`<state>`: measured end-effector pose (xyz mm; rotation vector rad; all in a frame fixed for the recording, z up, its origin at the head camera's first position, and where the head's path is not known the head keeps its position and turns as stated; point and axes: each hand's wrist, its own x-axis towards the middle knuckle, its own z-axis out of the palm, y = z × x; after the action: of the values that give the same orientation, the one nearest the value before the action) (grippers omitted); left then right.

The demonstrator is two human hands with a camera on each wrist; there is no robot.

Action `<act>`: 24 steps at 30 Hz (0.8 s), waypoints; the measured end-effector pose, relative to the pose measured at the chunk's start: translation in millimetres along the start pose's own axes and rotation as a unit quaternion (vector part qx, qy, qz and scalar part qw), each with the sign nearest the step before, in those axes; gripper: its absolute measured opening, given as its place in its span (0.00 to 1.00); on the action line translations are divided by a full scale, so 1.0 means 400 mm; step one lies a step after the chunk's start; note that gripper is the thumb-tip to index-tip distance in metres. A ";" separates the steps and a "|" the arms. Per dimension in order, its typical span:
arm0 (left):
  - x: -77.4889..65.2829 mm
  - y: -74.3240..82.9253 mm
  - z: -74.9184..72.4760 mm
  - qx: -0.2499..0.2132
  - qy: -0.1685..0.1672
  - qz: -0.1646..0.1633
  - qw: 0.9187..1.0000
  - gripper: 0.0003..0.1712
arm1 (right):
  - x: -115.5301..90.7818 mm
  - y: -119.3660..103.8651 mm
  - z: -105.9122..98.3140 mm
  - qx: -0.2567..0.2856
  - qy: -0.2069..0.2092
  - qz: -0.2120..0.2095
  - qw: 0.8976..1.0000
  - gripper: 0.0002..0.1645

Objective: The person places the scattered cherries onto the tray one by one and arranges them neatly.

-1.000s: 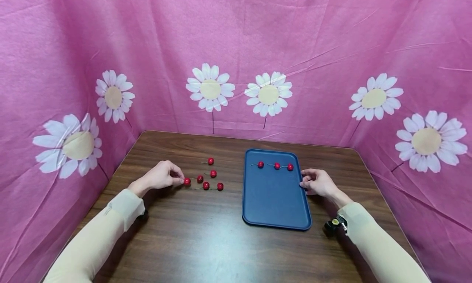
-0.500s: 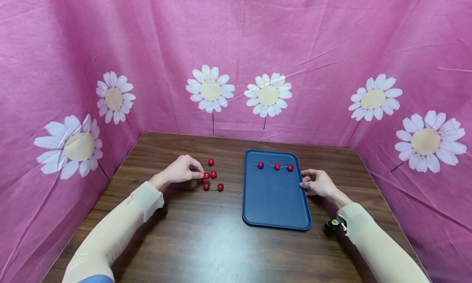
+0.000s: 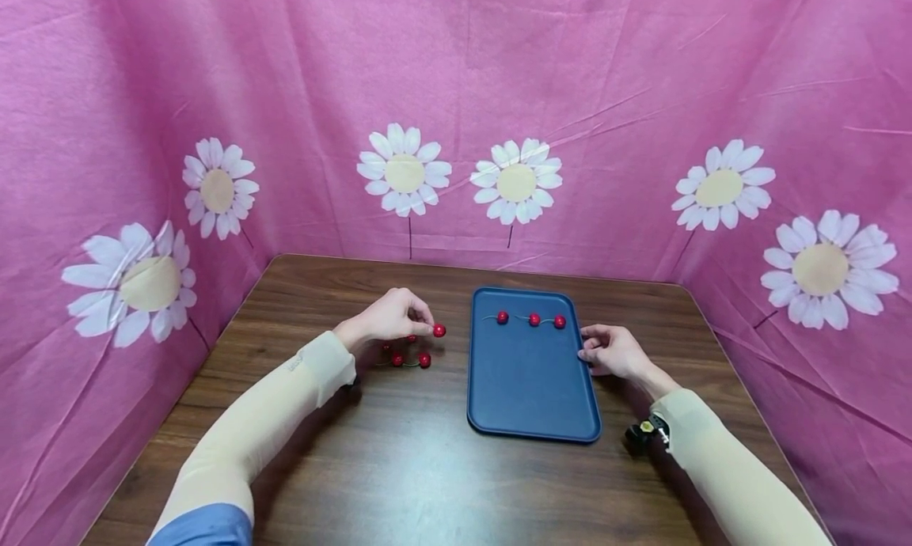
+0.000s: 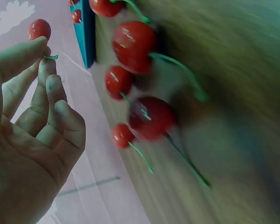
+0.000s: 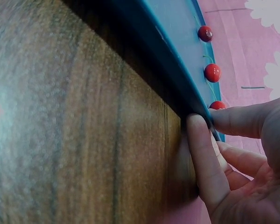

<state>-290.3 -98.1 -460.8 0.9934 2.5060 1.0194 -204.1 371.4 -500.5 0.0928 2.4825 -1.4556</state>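
The table [image 3: 335,491] carries a tray [image 3: 530,388] right of centre. The right hand [image 3: 614,350] pinches its right edge. The left hand [image 3: 390,316] pinches one cherry [image 3: 439,331], a gap short of the tray's left edge. Three tray cherries [image 3: 534,320] line its far edge; five loose cherries [image 4: 134,46] lie left.

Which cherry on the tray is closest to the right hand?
The round red cherry at the right end of the row on the blue rectangular tray, nearest the right hand; the other two cherries lie farther left.
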 end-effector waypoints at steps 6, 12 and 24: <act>0.053 0.034 0.017 0.008 0.005 0.014 1.000 0.06 | 0.005 0.003 0.001 0.004 -0.004 -0.006 1.000 0.36; 0.097 0.087 0.027 0.016 0.012 0.038 0.999 0.06 | 0.009 0.007 0.001 -0.002 -0.001 -0.007 1.000 0.35; 0.176 0.161 0.066 0.009 0.026 0.047 0.999 0.05 | 0.000 0.001 0.001 -0.003 0.002 -0.003 1.000 0.35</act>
<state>-297.3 -3.2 -433.9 1.1141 2.5355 1.0635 -203.8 371.5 -501.0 0.0879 2.4921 -1.4528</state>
